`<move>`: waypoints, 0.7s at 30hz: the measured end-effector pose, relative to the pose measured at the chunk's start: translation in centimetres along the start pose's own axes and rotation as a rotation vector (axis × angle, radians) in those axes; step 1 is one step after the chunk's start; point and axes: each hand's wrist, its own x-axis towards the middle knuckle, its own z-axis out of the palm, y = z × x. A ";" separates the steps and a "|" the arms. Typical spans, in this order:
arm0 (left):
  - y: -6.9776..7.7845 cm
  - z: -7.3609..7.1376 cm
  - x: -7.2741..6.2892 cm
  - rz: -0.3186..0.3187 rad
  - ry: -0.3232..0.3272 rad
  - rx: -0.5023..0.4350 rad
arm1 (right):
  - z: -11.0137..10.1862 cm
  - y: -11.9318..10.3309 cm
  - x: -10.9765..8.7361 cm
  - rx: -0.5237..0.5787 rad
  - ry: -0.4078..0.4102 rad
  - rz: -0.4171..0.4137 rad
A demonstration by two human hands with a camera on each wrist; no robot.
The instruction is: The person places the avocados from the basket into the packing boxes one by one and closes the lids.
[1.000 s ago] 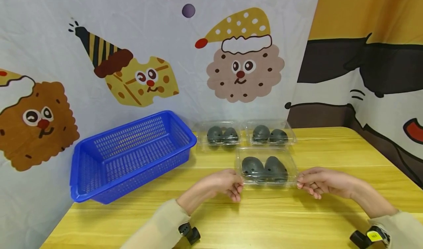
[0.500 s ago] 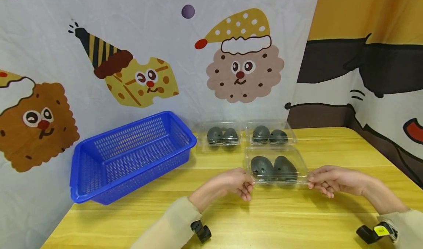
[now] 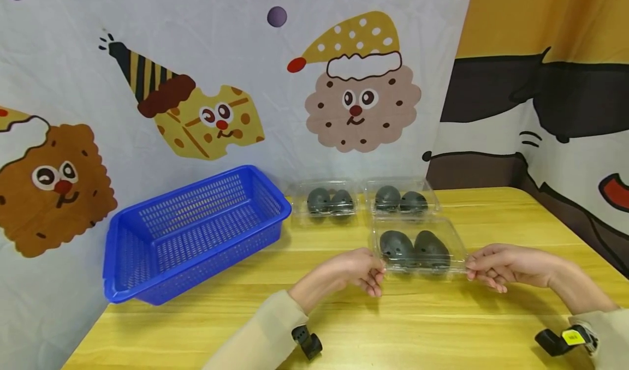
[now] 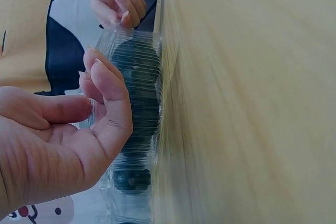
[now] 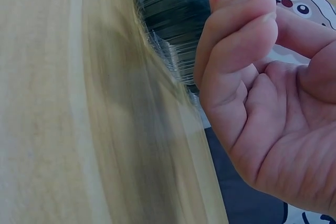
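A clear plastic clamshell box (image 3: 415, 227) holding two dark green fruits, which look like avocados (image 3: 432, 249), lies on the wooden table. My left hand (image 3: 355, 270) pinches its near left corner between thumb and curled fingers. At the near right corner, my right hand (image 3: 521, 269) grips the rim the same way. The left wrist view shows the box's ribbed side (image 4: 137, 98) beyond my left fingers. From the right wrist, the ribbed plastic (image 5: 170, 19) appears partly covered by my right fingers.
Behind the held box stand two similar clamshell boxes of dark fruits, one at left (image 3: 324, 185) and one at right (image 3: 420, 185). A blue perforated basket (image 3: 196, 272) sits at the left. A printed cartoon cloth (image 3: 295, 130) hangs behind the table.
Both hands have shifted to the right along the table, taking the near box with them. It now sits more in front of the back right box. The basket and back boxes stay put.
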 end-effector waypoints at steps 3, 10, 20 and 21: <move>0.1 0.0 -0.1 -0.005 0.001 -0.010 | 0.1 -0.2 0.1 -0.012 0.003 0.012; 0.0 -0.1 0.0 -0.027 0.004 -0.034 | 0.1 -0.5 0.1 -0.053 0.010 0.023; -0.2 -0.2 -0.1 -0.028 0.006 -0.039 | 0.4 -0.8 0.0 -0.094 0.047 0.033; -0.2 -0.2 -0.1 -0.029 0.007 -0.039 | 0.4 -0.8 0.0 -0.099 0.050 0.032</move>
